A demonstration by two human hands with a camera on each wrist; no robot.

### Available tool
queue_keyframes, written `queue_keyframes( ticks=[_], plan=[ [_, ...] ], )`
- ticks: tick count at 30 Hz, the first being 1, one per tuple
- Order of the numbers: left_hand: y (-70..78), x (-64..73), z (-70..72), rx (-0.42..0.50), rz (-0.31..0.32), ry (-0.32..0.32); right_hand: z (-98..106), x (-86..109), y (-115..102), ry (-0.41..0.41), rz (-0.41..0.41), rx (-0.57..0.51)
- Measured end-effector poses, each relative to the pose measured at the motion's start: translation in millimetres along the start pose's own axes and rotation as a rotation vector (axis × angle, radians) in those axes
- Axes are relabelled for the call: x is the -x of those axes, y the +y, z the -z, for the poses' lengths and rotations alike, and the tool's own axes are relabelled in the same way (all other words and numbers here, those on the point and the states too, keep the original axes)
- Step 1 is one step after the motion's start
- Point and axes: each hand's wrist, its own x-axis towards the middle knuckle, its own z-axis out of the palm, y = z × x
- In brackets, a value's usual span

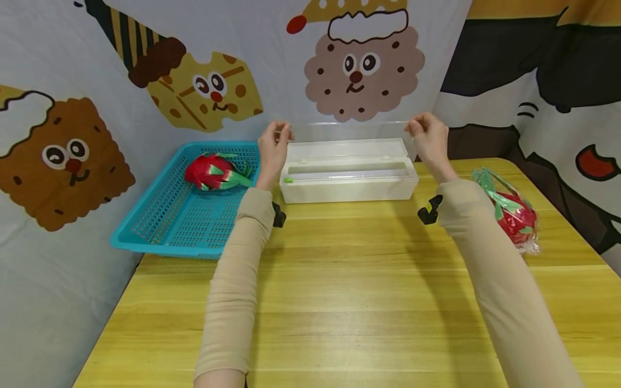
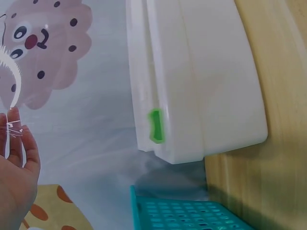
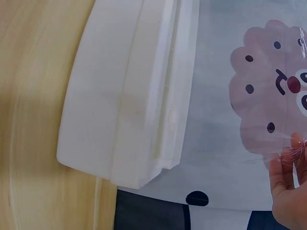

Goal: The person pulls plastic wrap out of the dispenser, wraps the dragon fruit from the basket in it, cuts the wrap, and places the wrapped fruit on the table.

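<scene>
A sheet of clear cling film [image 1: 349, 131] is stretched between my two hands above a white cling film dispenser [image 1: 349, 192]. My left hand [image 1: 273, 152] pinches the film's left corner between thumb and fingers. At the opposite corner, my right hand [image 1: 430, 141] pinches it likewise. The dispenser's lid stands raised at the back, and a green slider [image 2: 156, 126] sits at its left end. In both wrist views the film is nearly invisible apart from glints and creases at the fingertips.
Left of the dispenser, a blue basket [image 1: 167, 251] holds a dragon fruit [image 1: 208, 172]. Another dragon fruit [image 1: 519, 220], wrapped in clear film, lies beyond my right forearm on the wooden table [image 1: 349, 302]. A cartoon-printed cloth [image 1: 281, 64] hangs close behind.
</scene>
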Motion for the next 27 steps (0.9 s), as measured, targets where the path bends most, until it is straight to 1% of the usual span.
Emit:
queue_keyframes(
  ticks=[8, 14, 19, 24, 27],
  plan=[
    [8.2, -4.1, 2.5, 0.017, 0.002, 0.014, 4.9, -2.0, -8.6, 0.003, -0.016, -0.015],
    [13.3, -6.3, 4.1, 0.019, -0.016, 0.011, 8.5, -4.2, -14.1, 0.022, -0.004, -0.028],
    [18.5, -9.3, 5.5, 0.031, -0.014, 0.014, 11.2, -5.7, -18.1, 0.019, -0.003, -0.055],
    [22.2, -12.7, 6.8, 0.033, -0.045, 0.028, 14.2, -7.2, -23.4, 0.025, -0.007, -0.081],
    [23.8, -14.4, 8.4, 0.032, -0.051, 0.026, 15.7, -8.0, -26.6, 0.033, -0.003, -0.080]
  ],
)
